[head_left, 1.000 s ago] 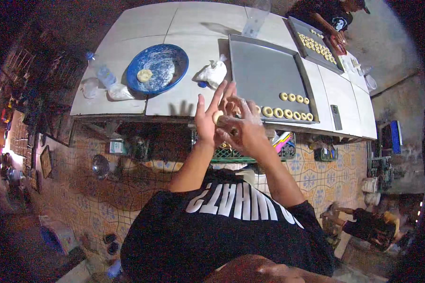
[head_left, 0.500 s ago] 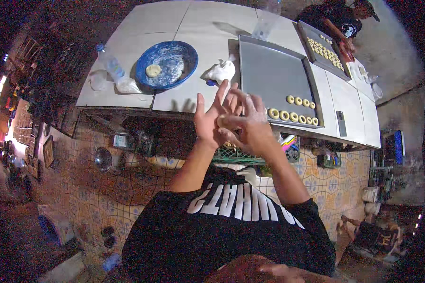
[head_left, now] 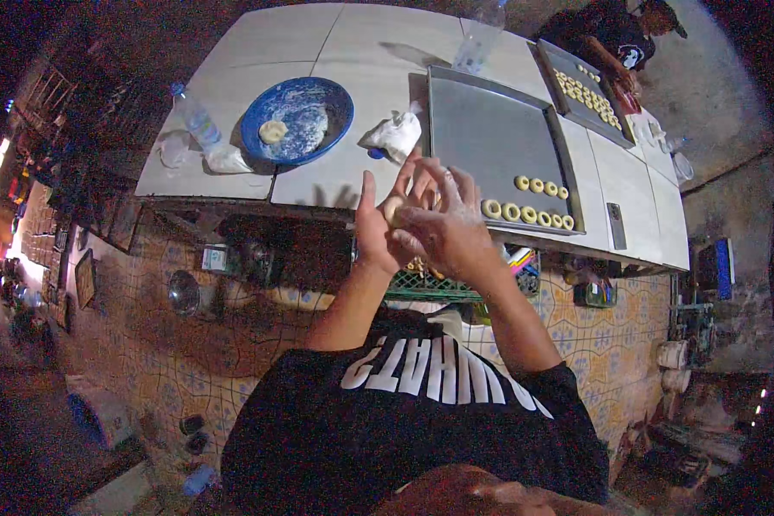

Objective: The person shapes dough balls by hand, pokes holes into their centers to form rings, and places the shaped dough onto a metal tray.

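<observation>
A small pale piece of dough (head_left: 393, 209) is pressed between my two hands, just off the table's near edge. My left hand (head_left: 373, 230) lies palm up beneath it, fingers stretched out and thumb raised. Over it curls my right hand (head_left: 449, 225), dusted with flour, its fingers bent against the dough. To the right, a grey metal tray (head_left: 490, 129) carries dough rings (head_left: 528, 214) in a row along its near edge, with a shorter row behind. A blue bowl (head_left: 342, 103), floury inside, holds a lump of dough (head_left: 273, 132).
Knotted plastic bags of white powder (head_left: 396, 134) and a clear bottle (head_left: 196, 119) stand on the white table (head_left: 361, 52). At the far right, a co-worker (head_left: 611, 43) reaches over a second tray (head_left: 568, 105) of dough rings. A green crate (head_left: 421, 286) sits below the table edge.
The dough has shifted slightly up my left palm under my right fingers, and shows more now. The view has moved a little. A figure at the lower right is no longer seen.
</observation>
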Demonstrator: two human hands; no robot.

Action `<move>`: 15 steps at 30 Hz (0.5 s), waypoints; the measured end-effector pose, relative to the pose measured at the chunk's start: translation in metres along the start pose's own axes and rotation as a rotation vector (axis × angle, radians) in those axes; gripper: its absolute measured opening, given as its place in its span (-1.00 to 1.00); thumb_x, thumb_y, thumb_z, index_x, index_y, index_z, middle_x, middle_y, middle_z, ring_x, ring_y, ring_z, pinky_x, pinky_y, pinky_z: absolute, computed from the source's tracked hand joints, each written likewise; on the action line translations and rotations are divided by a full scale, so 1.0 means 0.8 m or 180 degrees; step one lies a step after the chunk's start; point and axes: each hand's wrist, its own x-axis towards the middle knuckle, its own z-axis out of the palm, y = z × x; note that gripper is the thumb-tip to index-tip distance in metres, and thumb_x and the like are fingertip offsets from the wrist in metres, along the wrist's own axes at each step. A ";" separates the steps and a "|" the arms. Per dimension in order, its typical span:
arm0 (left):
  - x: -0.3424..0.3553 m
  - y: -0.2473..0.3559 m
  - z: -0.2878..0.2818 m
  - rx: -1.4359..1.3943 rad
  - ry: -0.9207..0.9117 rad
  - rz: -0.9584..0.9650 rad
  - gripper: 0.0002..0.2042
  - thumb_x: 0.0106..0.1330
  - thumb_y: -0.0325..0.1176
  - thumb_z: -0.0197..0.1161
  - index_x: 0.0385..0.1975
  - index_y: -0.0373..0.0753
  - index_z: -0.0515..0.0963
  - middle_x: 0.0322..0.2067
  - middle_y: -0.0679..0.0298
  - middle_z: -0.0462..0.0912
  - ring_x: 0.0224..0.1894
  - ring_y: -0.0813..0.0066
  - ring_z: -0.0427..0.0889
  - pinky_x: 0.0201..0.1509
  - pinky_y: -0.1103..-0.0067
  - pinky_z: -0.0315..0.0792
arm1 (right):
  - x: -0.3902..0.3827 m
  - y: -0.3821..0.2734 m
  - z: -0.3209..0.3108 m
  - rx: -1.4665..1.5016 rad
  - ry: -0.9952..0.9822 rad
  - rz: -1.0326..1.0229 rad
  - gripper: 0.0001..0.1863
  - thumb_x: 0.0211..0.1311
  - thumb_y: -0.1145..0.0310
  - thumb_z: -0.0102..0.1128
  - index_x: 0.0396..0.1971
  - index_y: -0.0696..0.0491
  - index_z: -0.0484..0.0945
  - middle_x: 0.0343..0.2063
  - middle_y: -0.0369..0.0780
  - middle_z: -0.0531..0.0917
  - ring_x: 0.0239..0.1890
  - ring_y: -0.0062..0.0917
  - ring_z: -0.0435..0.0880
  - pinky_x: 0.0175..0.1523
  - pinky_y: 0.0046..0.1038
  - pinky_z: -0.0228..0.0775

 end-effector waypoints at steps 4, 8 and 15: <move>0.002 0.003 -0.003 0.0153 -0.0312 -0.0104 -0.17 0.48 0.40 -0.23 0.56 -0.10 0.12 0.53 0.09 0.13 0.48 0.16 0.25 0.58 0.21 0.11 | -0.004 0.003 -0.003 0.0132 -0.0357 -0.0160 -0.71 0.12 -0.05 0.44 -0.21 -0.28 0.83 0.45 -0.14 0.24 0.38 0.09 0.24 0.38 0.15 0.16; 0.003 0.001 0.003 0.0088 -0.0240 -0.0022 -0.15 0.48 0.41 -0.25 0.56 -0.11 0.11 0.54 0.09 0.11 0.45 0.17 0.28 0.53 0.19 0.19 | -0.005 -0.005 -0.008 0.0455 -0.0290 -0.0342 -0.73 0.08 0.06 0.53 -0.24 -0.19 0.83 0.40 -0.05 0.29 0.37 0.10 0.21 0.42 0.17 0.12; 0.001 0.006 0.015 0.0233 -0.0287 0.0020 -0.13 0.47 0.41 -0.22 0.58 -0.12 0.04 0.56 0.12 0.05 0.44 0.15 0.29 0.51 0.21 0.21 | -0.004 -0.008 -0.005 0.0420 -0.0152 -0.0171 -0.64 0.07 0.11 0.54 -0.14 -0.10 0.78 0.37 -0.07 0.31 0.36 0.08 0.21 0.39 0.12 0.15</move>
